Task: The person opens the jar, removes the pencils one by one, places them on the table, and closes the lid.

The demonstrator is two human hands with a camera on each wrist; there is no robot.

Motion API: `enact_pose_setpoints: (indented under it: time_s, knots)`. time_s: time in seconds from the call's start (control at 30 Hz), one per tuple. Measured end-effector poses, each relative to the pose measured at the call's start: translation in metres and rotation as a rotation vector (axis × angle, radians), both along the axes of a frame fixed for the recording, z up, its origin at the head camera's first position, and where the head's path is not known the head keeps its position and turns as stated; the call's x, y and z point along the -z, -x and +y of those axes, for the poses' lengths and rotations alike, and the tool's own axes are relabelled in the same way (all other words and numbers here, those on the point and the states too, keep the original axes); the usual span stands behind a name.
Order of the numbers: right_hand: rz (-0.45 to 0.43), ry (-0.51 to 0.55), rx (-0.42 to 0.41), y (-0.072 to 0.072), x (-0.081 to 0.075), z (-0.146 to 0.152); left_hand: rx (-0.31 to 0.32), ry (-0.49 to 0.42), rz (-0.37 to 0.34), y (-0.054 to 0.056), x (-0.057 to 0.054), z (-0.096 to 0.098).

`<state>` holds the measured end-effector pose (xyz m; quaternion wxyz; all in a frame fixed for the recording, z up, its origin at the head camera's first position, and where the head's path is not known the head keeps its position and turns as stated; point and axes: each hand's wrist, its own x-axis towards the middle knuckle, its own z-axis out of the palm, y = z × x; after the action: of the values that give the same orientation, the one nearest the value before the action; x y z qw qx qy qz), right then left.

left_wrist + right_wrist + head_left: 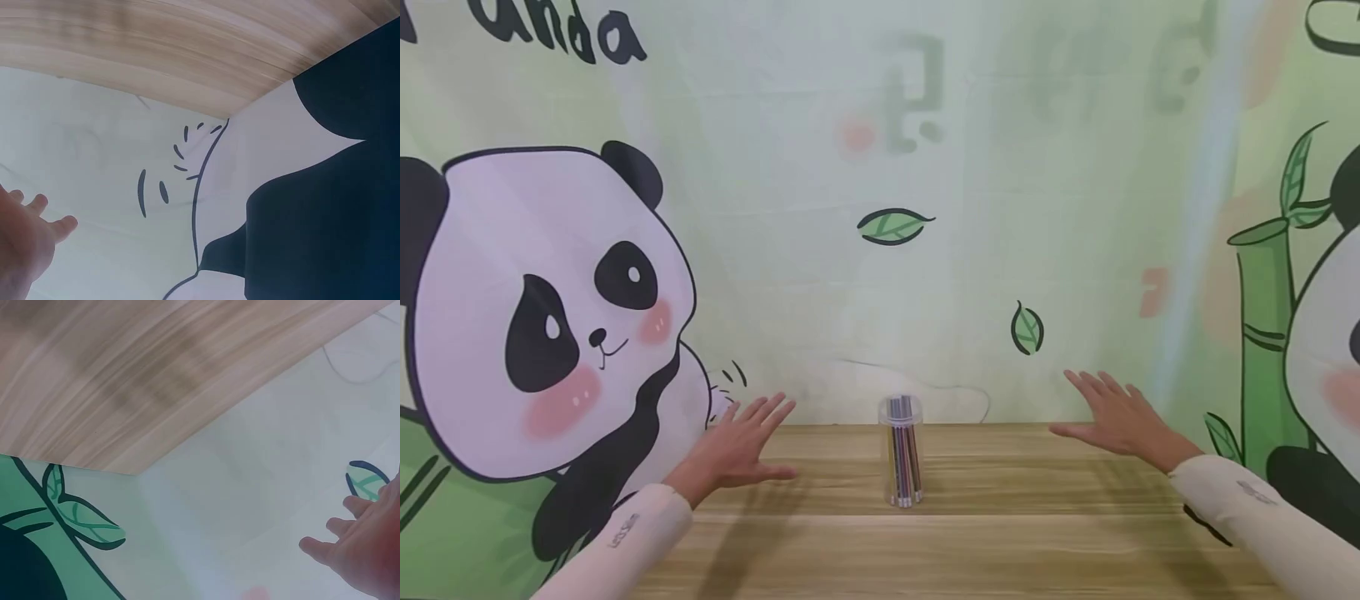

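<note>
A clear cylindrical container [887, 467] stands upright on the wooden table, with several thin dark and coloured sticks, perhaps pencils, inside it. To its left my left hand [737, 446] is held up over the table, fingers straight and spread, touching nothing. On the other side my right hand [1116, 421] is raised in the same way, thumb pointing inward, holding nothing. Both hands are well apart from the container. The left wrist view catches part of the left hand [28, 237], and the right wrist view part of the right hand [362, 544].
Behind the wooden table [1000, 533] hangs a pale green cloth [775, 250] printed with pandas, leaves and bamboo. It meets the table's far edge. A thin cord-like line [958, 387] shows on the cloth behind the container.
</note>
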<state>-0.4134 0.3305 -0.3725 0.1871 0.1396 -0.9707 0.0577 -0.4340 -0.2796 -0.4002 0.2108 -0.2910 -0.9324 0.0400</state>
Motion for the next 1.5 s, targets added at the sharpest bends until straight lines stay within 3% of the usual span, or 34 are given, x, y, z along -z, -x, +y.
enact_pose_setpoints:
  time_s: [0.3, 1.17, 1.5]
  knots:
    - [0.030, -0.018, -0.033, 0.004, -0.009, -0.013, -0.015, 0.027, -0.022, -0.001, -0.003, 0.006]
    - [0.069, -0.024, -0.118, 0.012, -0.032, -0.040, 0.038, -0.083, -0.088, 0.005, -0.005, 0.036]
    - [0.034, -0.002, -0.136, 0.011, -0.035, -0.053, 0.038, -0.104, -0.107, 0.008, -0.004, 0.048]
